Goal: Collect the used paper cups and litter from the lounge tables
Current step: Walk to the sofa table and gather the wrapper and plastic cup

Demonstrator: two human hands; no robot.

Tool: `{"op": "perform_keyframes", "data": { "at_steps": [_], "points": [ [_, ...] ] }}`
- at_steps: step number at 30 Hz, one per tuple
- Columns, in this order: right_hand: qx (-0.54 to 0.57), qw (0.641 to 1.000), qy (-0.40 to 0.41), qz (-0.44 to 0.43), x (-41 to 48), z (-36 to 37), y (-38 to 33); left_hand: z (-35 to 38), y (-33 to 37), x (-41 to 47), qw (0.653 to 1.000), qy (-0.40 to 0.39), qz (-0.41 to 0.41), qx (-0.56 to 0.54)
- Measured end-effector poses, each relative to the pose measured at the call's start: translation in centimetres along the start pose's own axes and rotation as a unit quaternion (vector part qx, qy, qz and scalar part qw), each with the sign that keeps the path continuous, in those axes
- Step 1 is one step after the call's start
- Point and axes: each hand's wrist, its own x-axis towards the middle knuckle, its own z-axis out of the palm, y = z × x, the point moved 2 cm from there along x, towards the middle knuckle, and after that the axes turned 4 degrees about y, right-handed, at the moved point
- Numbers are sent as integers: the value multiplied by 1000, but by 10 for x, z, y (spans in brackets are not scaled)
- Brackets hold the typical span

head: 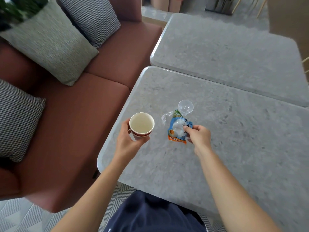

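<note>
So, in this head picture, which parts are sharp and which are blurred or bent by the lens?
Head view: the red paper cup in the left hand and the blue snack wrapper pinched by the right hand are sharp; the grey woven cushion and green plant are blurred; the grey stone table's edges bow, wide-angle distortion; light is soft, without glare.

left hand (128,141) holds paper cup (141,125) | right hand (199,136) pinches snack wrapper (177,129) | table (234,148)
</note>
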Motion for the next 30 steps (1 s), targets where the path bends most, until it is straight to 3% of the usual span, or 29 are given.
{"op": "perform_keyframes", "data": {
  "at_steps": [8,21,30],
  "points": [
    [68,997,-29,-27,-26,1,-35,1,0,2,1000,-5,4,-6],
    [55,995,-22,-82,-33,12,-53,-4,14,1,996,-74,50,-16],
    [57,974,-142,-169,-41,19,-56,2,37,5,977,-204,61,7]
  ]
}}
